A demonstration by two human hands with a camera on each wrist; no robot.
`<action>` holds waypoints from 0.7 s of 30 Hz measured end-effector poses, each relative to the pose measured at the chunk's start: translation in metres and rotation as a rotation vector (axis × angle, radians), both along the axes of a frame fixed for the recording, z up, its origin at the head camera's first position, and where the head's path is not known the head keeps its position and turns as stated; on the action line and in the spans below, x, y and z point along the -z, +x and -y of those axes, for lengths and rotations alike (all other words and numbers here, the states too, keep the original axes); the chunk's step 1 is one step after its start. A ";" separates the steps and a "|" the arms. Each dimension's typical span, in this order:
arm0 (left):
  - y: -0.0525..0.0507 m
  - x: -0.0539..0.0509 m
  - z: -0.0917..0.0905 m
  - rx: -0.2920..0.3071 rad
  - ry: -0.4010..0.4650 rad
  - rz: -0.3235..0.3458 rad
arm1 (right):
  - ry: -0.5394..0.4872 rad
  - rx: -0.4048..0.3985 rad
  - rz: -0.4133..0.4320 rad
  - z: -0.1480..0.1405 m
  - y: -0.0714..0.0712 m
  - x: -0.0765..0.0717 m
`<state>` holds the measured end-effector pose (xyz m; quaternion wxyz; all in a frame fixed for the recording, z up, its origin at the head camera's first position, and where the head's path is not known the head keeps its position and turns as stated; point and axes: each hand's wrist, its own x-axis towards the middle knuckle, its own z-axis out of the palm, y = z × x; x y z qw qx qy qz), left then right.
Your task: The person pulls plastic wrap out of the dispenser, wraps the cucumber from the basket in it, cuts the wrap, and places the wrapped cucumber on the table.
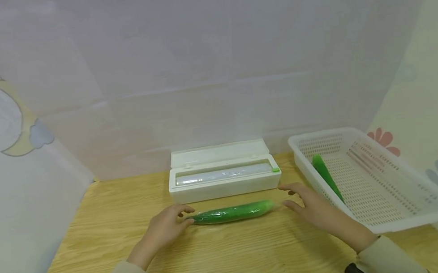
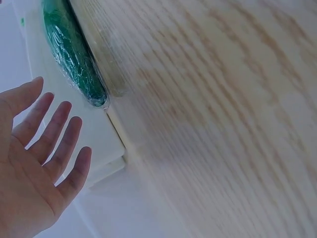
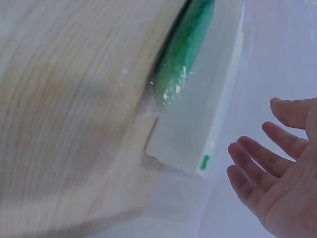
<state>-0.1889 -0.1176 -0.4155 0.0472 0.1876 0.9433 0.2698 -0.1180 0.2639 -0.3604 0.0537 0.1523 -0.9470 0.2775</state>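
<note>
Basically, I see the wrapped cuke (image 1: 232, 213) on the table (image 1: 225, 262) btwn both hands, just in front of the white box (image 1: 225, 192). L hand (image 1: 167, 224): wide, loose, nr dark end. R hand (image 1: 311, 203): wide too, holding nil, nr pale end. 2nd cuke (image 1: 326, 176) sits in the basket (image 1: 375, 193).

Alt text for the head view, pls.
A film-wrapped cucumber lies on a wooden table between a person's left hand and right hand, one near each end. Just beyond it sits an open white box with a roll of clear film inside; at right, a white perforated basket holds another cucumber.
</note>
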 end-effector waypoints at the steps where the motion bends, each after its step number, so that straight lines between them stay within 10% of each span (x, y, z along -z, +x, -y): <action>1: 0.000 0.000 0.000 -0.001 0.002 -0.004 | 0.000 0.003 -0.009 -0.001 0.001 -0.004; 21: -0.002 0.006 0.012 -0.013 0.030 0.031 | -0.034 0.061 -0.026 -0.017 0.000 -0.017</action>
